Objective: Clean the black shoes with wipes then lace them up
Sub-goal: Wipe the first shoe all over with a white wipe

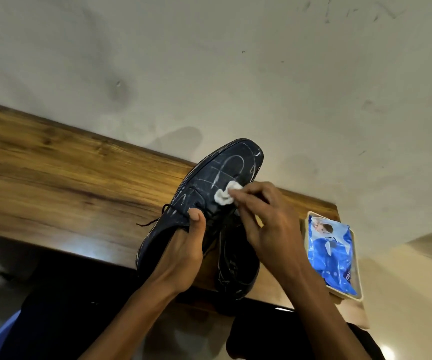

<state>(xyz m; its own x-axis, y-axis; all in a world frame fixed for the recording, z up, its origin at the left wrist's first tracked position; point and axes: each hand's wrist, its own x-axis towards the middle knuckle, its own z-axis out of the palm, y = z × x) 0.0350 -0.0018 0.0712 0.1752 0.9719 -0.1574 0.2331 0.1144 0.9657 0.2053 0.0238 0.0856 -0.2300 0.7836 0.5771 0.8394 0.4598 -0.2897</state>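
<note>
Fingers press wipe on black shoe, toe pointing away

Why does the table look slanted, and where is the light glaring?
Head view: the wide-angle lens tilts and bends the wooden table; glare glints on its near edge and at bottom right; the lower corners are dark; the right hand wiping the black shoe looks slightly soft.

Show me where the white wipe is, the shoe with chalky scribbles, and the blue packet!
white wipe (224, 195): head view, on the crumpled middle of the wad.
black shoe (231, 166): head view, on the scribbled toe top.
blue wipes packet (331, 252): head view, on the middle of the wrapper.
</note>
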